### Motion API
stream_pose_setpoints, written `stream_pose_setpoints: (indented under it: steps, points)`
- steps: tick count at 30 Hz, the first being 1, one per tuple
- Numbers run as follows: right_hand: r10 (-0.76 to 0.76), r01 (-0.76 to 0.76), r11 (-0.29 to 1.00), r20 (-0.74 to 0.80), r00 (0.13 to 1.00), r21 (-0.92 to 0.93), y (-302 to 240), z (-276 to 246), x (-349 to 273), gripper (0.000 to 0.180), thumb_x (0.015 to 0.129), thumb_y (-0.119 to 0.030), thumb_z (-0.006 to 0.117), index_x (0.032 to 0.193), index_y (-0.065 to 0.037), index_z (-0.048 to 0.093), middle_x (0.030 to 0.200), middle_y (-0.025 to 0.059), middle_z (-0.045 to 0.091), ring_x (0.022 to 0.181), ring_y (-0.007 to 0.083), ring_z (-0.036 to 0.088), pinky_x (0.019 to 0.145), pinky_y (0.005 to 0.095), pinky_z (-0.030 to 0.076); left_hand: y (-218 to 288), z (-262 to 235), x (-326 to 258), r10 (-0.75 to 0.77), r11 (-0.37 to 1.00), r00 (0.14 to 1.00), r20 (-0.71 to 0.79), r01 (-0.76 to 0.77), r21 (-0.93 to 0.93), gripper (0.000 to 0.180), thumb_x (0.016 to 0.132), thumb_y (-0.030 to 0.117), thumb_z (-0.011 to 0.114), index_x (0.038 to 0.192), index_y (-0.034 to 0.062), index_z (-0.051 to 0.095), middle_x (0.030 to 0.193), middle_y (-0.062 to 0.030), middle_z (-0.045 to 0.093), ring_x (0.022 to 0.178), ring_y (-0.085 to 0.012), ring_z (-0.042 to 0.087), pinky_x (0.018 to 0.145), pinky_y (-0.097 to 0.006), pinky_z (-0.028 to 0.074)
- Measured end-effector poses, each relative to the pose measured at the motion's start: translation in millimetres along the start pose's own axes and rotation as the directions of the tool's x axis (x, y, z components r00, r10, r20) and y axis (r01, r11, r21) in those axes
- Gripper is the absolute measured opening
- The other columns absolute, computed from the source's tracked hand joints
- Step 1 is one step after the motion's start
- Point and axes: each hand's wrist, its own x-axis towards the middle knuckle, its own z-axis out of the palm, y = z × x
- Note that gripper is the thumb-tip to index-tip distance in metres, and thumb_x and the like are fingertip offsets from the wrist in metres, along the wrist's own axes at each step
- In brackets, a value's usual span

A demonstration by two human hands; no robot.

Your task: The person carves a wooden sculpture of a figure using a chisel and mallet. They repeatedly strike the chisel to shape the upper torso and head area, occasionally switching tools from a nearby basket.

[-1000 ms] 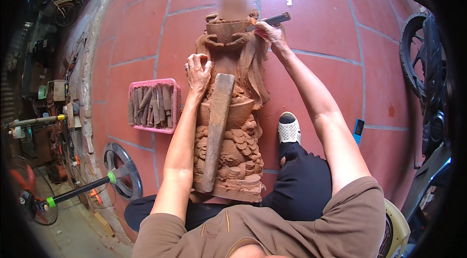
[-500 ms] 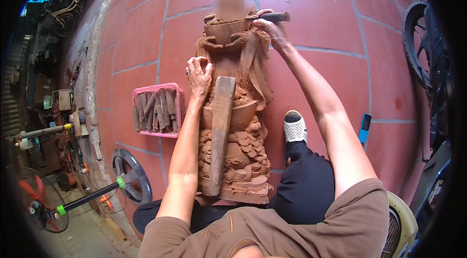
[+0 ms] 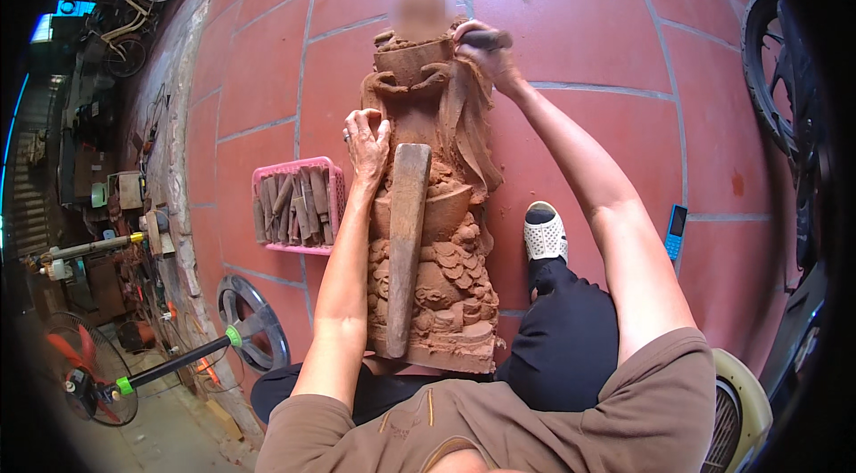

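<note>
A carved reddish-brown wooden statue [image 3: 432, 272] lies lengthwise before me, its upper end blurred. My right hand [image 3: 486, 54] is closed around the dark handle of a carving chisel [image 3: 488, 39], beside the statue's shoulder; the blade is hidden at the carving. On the statue's left edge, near its carved arm, rests my left hand [image 3: 366, 141] with fingers curled against the wood. A long worn wooden mallet bar [image 3: 409, 241] lies on the statue's lower half, touched by neither hand.
A pink basket [image 3: 334, 210] holding several wooden-handled tools [image 3: 294, 207] stands left of my forearm. Red tiles [image 3: 593, 143] surround the statue. A blue phone [image 3: 675, 232] lies right, near a black wheel [image 3: 767, 72]. A fan [image 3: 98, 375] and bicycles [image 3: 147, 5] are at left.
My right hand has turned over the chisel, and the handle has shifted left and slightly down toward the statue. My left hand stays at the carving's edge. The whole view has shifted slightly.
</note>
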Motion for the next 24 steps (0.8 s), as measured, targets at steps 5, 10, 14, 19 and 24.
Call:
stream_pose_setpoints:
  steps: [5,10,14,19,24]
  points:
    - [-0.191,0.173,0.962,-0.069,0.979,-0.211,4,11,-8,0.021,0.075,0.006,0.065,0.090,-0.009,0.065,0.090,0.0013,0.064,0.086,0.0120,0.060,0.080,0.0269,0.049,4,-2,-2,-0.028,1.000,1.000,0.003,0.028,-0.001,0.027,0.087,0.019,0.065,0.108,0.0063,0.055,0.109,-0.0130,0.054,0.109,-0.0305,0.051,0.095,-0.044,0.038]
    - [-0.266,0.226,0.926,-0.097,0.959,-0.302,-2,20,-18,0.023,0.074,0.007,0.065,0.092,-0.008,0.064,0.094,0.0045,0.066,0.089,0.0194,0.063,0.083,0.0300,0.050,1,-5,-3,-0.023,1.000,1.000,-0.005,0.023,0.007,0.026,0.087,0.019,0.065,0.108,0.0063,0.055,0.107,-0.0122,0.054,0.108,-0.0301,0.051,0.094,-0.044,0.038]
    - [-0.222,0.199,0.968,-0.153,0.963,-0.154,9,17,-30,0.020,0.076,0.006,0.068,0.091,-0.007,0.064,0.096,0.0030,0.066,0.093,0.0147,0.062,0.085,0.0290,0.050,4,-3,-2,-0.019,1.000,1.000,0.009,0.019,0.011,0.026,0.087,0.019,0.064,0.109,0.0068,0.055,0.108,-0.0120,0.054,0.109,-0.0296,0.050,0.094,-0.044,0.038]
    - [-0.080,0.076,0.992,-0.036,0.996,-0.105,11,3,-38,0.017,0.078,0.004,0.071,0.090,-0.007,0.063,0.098,0.0016,0.065,0.093,0.0103,0.060,0.082,0.0259,0.051,2,-5,-3,0.002,1.000,1.000,-0.011,-0.002,0.029,0.028,0.088,0.022,0.063,0.110,0.0065,0.054,0.110,-0.0130,0.052,0.108,-0.0301,0.050,0.095,-0.044,0.036]
    - [-0.063,0.074,0.994,-0.133,0.989,0.080,2,9,-21,0.018,0.081,0.005,0.069,0.092,-0.009,0.064,0.095,-0.0015,0.063,0.091,0.0089,0.058,0.080,0.0243,0.050,5,-4,-5,-0.060,0.998,0.998,0.034,0.060,-0.010,0.029,0.087,0.020,0.065,0.111,0.0073,0.054,0.113,-0.0144,0.051,0.109,-0.0320,0.050,0.095,-0.045,0.038]
